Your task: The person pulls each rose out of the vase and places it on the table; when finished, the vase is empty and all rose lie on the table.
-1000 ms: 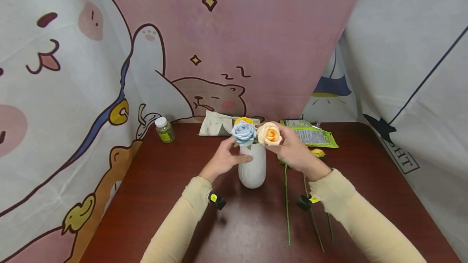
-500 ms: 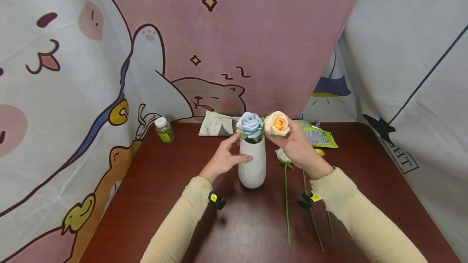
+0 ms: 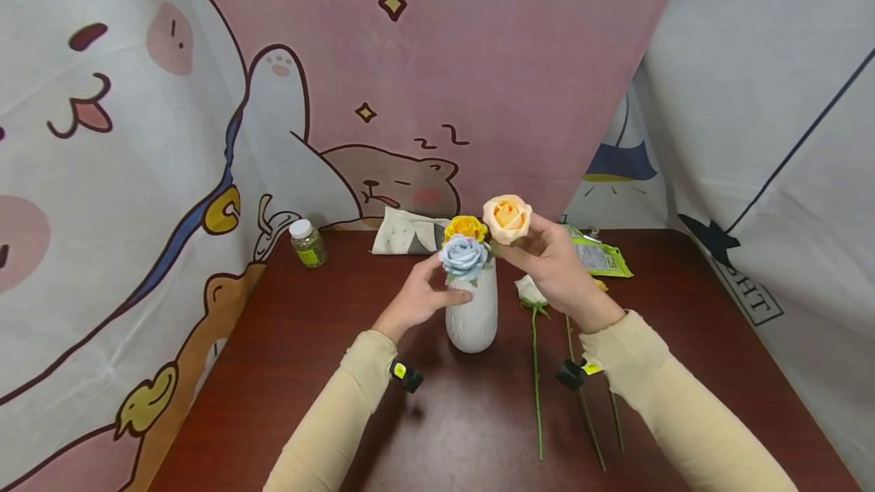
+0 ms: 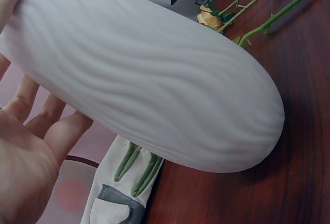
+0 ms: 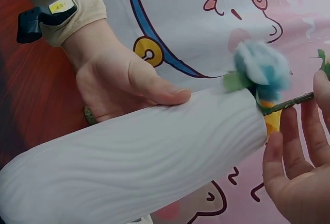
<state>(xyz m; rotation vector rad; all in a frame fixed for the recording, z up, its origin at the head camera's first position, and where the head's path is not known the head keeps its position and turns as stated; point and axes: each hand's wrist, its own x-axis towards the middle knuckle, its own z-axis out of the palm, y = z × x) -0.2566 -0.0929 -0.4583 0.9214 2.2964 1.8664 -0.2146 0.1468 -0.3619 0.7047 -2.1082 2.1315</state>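
A white vase (image 3: 473,321) with wavy ridges stands upright on the table, my left hand (image 3: 418,301) gripping it near the rim, thumb in front. Its fingers (image 4: 69,131) reach round the other side in the left wrist view. A pale blue rose (image 3: 465,257) and a yellow rose (image 3: 465,228) sit in the vase mouth. Just right of them my right hand (image 3: 557,272) holds a peach rose (image 3: 508,219) above the rim. In the right wrist view that hand pinches its green stem (image 5: 291,102), which runs toward the mouth.
Right of the vase lies a white rose (image 3: 529,291) with a long stem; more stems (image 3: 585,412) lie beside it, partly under the right arm. At the back are a green packet (image 3: 604,258), a white and grey cloth item (image 3: 403,232) and a white-capped jar (image 3: 309,245).
My right hand has raised the peach rose from beside the blue one. The blue rose shifted up and right, then back down, and the yellow rose shows again. My left hand stayed on the vase.
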